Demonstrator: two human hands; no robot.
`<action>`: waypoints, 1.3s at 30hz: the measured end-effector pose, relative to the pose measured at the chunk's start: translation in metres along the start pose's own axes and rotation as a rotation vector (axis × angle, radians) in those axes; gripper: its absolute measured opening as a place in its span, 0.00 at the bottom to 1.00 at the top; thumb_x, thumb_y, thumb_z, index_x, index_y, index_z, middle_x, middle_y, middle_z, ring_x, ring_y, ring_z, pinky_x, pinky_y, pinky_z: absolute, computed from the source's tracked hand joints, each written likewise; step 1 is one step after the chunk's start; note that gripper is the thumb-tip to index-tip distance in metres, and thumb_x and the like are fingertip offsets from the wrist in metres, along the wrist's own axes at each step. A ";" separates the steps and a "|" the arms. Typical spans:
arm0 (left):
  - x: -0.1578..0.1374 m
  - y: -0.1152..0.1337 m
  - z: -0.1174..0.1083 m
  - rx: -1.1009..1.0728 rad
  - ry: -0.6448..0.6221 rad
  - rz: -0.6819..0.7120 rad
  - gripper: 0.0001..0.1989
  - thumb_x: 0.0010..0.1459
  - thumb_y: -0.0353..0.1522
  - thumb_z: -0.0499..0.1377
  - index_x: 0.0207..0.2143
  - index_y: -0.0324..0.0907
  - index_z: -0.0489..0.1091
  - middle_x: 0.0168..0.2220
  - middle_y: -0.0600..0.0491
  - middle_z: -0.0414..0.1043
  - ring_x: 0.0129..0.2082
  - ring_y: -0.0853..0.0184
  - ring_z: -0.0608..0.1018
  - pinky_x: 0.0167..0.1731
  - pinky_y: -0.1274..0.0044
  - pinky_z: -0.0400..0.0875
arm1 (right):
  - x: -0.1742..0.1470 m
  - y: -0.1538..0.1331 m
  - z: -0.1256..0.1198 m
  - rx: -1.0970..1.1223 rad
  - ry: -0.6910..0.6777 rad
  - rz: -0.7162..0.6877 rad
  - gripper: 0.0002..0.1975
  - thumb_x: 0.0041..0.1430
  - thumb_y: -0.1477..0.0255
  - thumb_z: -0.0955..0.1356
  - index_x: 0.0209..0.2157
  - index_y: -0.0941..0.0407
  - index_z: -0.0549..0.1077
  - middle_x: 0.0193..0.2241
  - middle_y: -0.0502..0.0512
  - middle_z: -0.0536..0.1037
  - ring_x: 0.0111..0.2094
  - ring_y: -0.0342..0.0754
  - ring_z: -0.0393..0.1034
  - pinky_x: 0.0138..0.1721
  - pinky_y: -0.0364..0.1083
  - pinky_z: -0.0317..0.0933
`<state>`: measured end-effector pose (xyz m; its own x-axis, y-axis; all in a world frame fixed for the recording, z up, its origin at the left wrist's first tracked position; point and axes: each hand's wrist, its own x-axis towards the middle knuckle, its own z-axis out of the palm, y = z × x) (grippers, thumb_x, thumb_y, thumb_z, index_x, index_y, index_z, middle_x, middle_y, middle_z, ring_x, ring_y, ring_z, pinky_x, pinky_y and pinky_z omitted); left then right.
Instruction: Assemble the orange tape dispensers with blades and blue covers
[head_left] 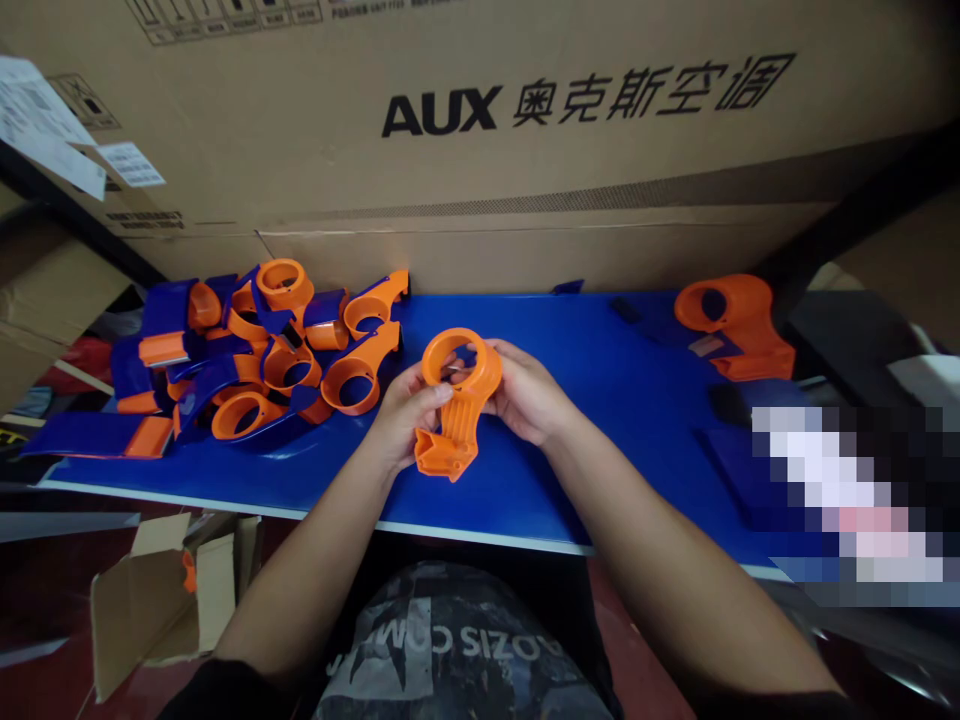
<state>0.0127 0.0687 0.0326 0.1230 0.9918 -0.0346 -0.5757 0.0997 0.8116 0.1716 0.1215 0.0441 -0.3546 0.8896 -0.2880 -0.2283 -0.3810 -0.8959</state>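
Observation:
Between my two hands, above the blue tabletop, is an orange plastic tape dispenser body point(463, 425) with a round ring at its top and a ribbed handle below. My left hand point(409, 410) is closed on its left side, the thumb lying over the base of the ring. Fingers of my right hand point(525, 392) wrap the ring from the right and behind, with some fingertips seen through the opening. A small thin piece shows inside the ring, too small to name.
Orange and blue tape dispensers point(289, 365) lie piled on the left of the blue table point(517, 490). Another orange dispenser point(739, 330) and dark pieces are at the right. A large cardboard box point(480, 190) walls off the back. An open carton point(142, 610) stands below left.

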 end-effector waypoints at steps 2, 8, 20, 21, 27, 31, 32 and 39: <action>0.002 0.001 0.001 -0.005 0.030 -0.010 0.23 0.48 0.38 0.73 0.46 0.40 0.76 0.44 0.44 0.82 0.45 0.55 0.84 0.45 0.66 0.78 | -0.006 -0.001 0.003 0.042 -0.088 0.039 0.24 0.60 0.46 0.66 0.46 0.50 0.73 0.38 0.56 0.83 0.36 0.53 0.79 0.31 0.50 0.72; 0.009 -0.005 -0.003 0.029 0.181 0.053 0.24 0.47 0.40 0.75 0.44 0.40 0.76 0.42 0.48 0.82 0.40 0.62 0.83 0.44 0.72 0.77 | -0.017 0.009 0.023 0.076 -0.115 -0.036 0.24 0.56 0.50 0.75 0.48 0.48 0.75 0.44 0.55 0.83 0.45 0.55 0.79 0.42 0.52 0.75; 0.026 -0.015 0.012 -0.078 0.440 0.107 0.19 0.52 0.31 0.73 0.46 0.40 0.79 0.44 0.48 0.82 0.45 0.64 0.83 0.52 0.70 0.76 | -0.014 0.011 0.017 0.145 0.042 -0.101 0.23 0.60 0.52 0.74 0.50 0.49 0.72 0.43 0.56 0.82 0.36 0.53 0.78 0.28 0.50 0.73; 0.028 -0.015 0.012 -0.080 0.469 0.093 0.19 0.51 0.28 0.73 0.47 0.40 0.79 0.43 0.49 0.82 0.43 0.66 0.83 0.51 0.71 0.76 | -0.014 0.011 0.016 0.141 0.047 -0.115 0.23 0.60 0.52 0.74 0.50 0.49 0.72 0.43 0.56 0.82 0.37 0.53 0.78 0.29 0.50 0.74; 0.025 -0.017 0.005 0.032 0.571 0.096 0.16 0.51 0.28 0.73 0.43 0.39 0.77 0.35 0.52 0.80 0.36 0.68 0.83 0.47 0.70 0.80 | -0.012 0.005 0.011 0.087 0.047 -0.149 0.23 0.60 0.52 0.74 0.49 0.50 0.71 0.44 0.56 0.83 0.42 0.55 0.79 0.36 0.53 0.76; 0.004 -0.019 0.001 0.186 0.575 0.211 0.15 0.56 0.34 0.71 0.45 0.40 0.77 0.38 0.51 0.80 0.38 0.67 0.85 0.50 0.67 0.81 | -0.007 0.001 0.000 0.058 0.107 -0.258 0.27 0.59 0.49 0.73 0.53 0.48 0.69 0.47 0.57 0.82 0.45 0.56 0.80 0.39 0.56 0.76; -0.003 -0.018 0.000 0.252 0.569 0.251 0.15 0.58 0.37 0.70 0.45 0.40 0.77 0.40 0.50 0.80 0.39 0.66 0.85 0.50 0.67 0.81 | -0.005 0.001 -0.003 0.045 0.118 -0.273 0.28 0.59 0.48 0.73 0.54 0.47 0.69 0.48 0.57 0.82 0.44 0.56 0.80 0.39 0.56 0.76; -0.046 0.011 -0.014 1.023 0.385 0.811 0.04 0.64 0.33 0.66 0.41 0.44 0.79 0.38 0.52 0.81 0.40 0.66 0.83 0.45 0.70 0.80 | 0.001 0.003 -0.009 -0.031 0.117 -0.228 0.26 0.59 0.51 0.74 0.56 0.44 0.71 0.52 0.54 0.79 0.49 0.55 0.76 0.39 0.52 0.75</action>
<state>-0.0110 0.0252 0.0351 -0.2887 0.7186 0.6326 0.4949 -0.4537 0.7411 0.1783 0.1234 0.0378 -0.1895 0.9754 -0.1124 -0.2615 -0.1605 -0.9518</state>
